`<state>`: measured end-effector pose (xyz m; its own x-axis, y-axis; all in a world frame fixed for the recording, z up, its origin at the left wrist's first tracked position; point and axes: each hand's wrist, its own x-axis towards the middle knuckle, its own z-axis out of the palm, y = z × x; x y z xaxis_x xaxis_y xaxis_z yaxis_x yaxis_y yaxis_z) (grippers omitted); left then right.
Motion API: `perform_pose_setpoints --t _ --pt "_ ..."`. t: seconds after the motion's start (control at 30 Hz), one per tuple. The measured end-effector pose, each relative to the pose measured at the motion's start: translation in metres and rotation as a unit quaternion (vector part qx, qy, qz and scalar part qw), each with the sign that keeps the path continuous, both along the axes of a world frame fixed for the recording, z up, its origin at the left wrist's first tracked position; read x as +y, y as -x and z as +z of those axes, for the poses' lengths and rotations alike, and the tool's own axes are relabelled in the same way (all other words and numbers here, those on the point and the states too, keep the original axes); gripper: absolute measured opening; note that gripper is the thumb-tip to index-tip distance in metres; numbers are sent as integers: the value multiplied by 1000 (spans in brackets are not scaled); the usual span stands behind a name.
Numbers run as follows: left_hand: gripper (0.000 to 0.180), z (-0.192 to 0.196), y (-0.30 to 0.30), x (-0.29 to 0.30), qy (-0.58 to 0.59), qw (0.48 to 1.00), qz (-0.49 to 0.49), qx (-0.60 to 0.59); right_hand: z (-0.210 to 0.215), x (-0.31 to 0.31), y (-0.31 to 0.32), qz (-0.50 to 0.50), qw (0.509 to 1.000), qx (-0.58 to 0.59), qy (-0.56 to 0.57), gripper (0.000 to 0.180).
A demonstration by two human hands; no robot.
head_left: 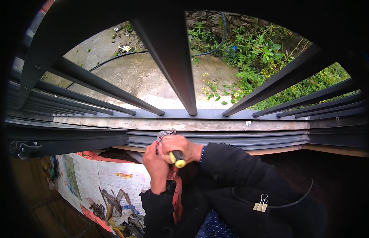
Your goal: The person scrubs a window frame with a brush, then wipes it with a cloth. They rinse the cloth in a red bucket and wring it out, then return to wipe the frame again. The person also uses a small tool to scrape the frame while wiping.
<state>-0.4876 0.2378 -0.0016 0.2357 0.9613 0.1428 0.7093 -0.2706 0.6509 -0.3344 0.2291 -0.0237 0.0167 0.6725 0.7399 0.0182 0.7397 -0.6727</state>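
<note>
In the middle of the head view my two hands meet close to the window sill. My right hand is closed round a tool handle, black with a yellow end that points toward me. The tool's working end is hidden by the fingers, so its kind does not show. Pressed up against it, my left hand has its fingers curled round a small greyish, lumpy piece. That piece pokes out beyond the knuckles. Black sleeves cover both forearms.
Dark metal bars rise beyond the window track. To the left, newspaper covers a surface bearing several hand tools in a heap. A binder clip hangs on a dark cord over my clothing. Outside are concrete and plants.
</note>
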Motion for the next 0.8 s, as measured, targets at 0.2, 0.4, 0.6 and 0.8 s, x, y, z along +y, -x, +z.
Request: perform_pose_setpoints --t 0.2,0.4,0.6,0.8 --pt "26 -1 -42 -31 -8 994 -102 41 0 -43 -46 -21 995 -22 90 20" --pt "15 4 -110 -80 82 975 -192 81 8 -117 -114 -62 990 -7 128 18" --pt "16 -4 -197 -145 135 927 -341 78 12 -205 -187 -131 979 14 155 19" --pt "17 -15 -311 -214 200 850 -476 -105 25 -308 -271 -303 931 -42 198 19"
